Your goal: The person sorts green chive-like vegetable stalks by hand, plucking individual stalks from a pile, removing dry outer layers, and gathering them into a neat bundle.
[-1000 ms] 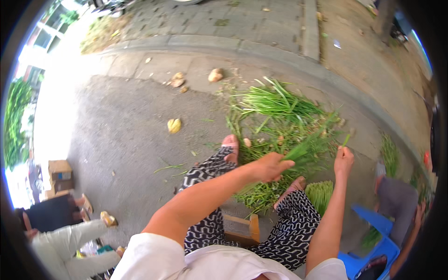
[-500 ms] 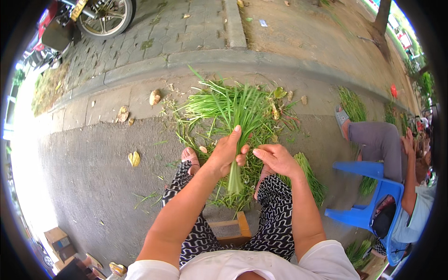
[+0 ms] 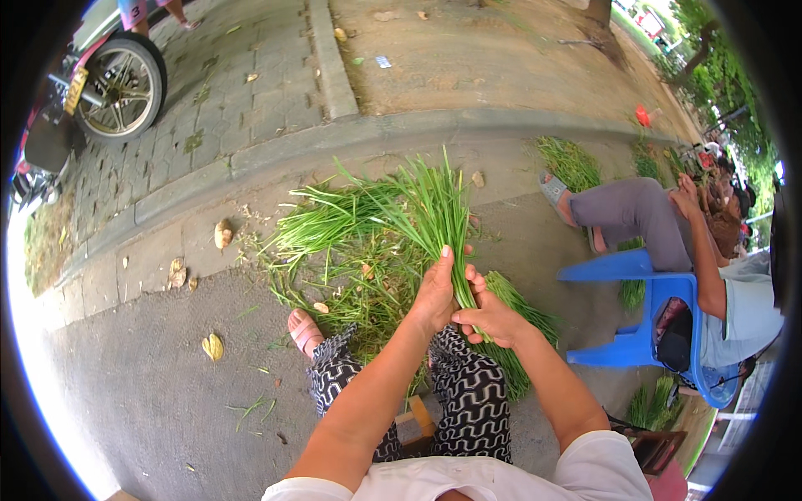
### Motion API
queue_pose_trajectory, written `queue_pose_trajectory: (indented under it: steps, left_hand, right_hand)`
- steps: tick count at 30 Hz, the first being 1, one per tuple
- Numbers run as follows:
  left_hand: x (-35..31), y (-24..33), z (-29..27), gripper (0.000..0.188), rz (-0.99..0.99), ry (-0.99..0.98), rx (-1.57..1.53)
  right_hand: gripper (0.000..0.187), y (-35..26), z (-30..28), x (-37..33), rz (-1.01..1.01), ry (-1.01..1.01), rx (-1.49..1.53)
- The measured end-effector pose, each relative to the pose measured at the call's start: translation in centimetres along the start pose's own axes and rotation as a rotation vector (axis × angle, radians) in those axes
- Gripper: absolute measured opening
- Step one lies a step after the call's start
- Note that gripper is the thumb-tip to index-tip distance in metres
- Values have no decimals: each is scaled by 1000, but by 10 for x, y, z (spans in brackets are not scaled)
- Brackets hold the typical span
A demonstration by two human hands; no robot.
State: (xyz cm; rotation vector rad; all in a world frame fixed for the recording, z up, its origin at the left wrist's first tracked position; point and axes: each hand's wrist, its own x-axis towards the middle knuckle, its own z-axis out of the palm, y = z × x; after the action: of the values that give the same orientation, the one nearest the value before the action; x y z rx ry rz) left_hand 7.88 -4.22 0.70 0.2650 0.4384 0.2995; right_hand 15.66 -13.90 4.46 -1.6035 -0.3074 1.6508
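Note:
A bunch of long green chives [image 3: 440, 204] rises between my hands, its leaves fanned upward and away from me. My left hand [image 3: 434, 290] is closed around the middle of the bunch, thumb along the leaves. Lower down, my right hand [image 3: 494, 317] wraps the stem ends, fingers curled and thumb across them. Behind and left of the bunch lies a heap of loose chives [image 3: 330, 219]. Scattered trimmings [image 3: 368, 292] cover the ground between my feet. Right of my right leg rests another pile of chives [image 3: 522, 317], partly hidden by my right hand and forearm.
A person in grey trousers [image 3: 626, 209] sits on a blue plastic chair [image 3: 635, 338] at right, with more green piles [image 3: 571, 163] nearby. A kerb [image 3: 251, 159] crosses beyond the heap. A motorbike wheel [image 3: 124, 88] stands at upper left. Under me shows a wooden stool [image 3: 420, 415].
My right hand, apart from the bunch before, now grips its stem ends. The bunch tilts, leaves leaning left. My view has turned rightward, shifting the surroundings left.

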Motion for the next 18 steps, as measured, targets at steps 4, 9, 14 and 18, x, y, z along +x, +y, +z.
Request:
queue_pose_trajectory:
  steps: [4,9,14,18]
  left_hand:
    - [2,-15,10,41,-92,-28,92]
    - [12,-24,0,23,13,121,-2]
    - [15,-19,3,17,19,95,-77]
    - [19,-26,3,18,15,39,-107]
  right_hand:
    - [16,8,-13,-16,68,165,-294]
    - [33,45,-11,-32,-227,371,-657]
    - [43,72,-17,-59,-225,506,-813]
    - [32,72,-30,-63,-91,295,-611]
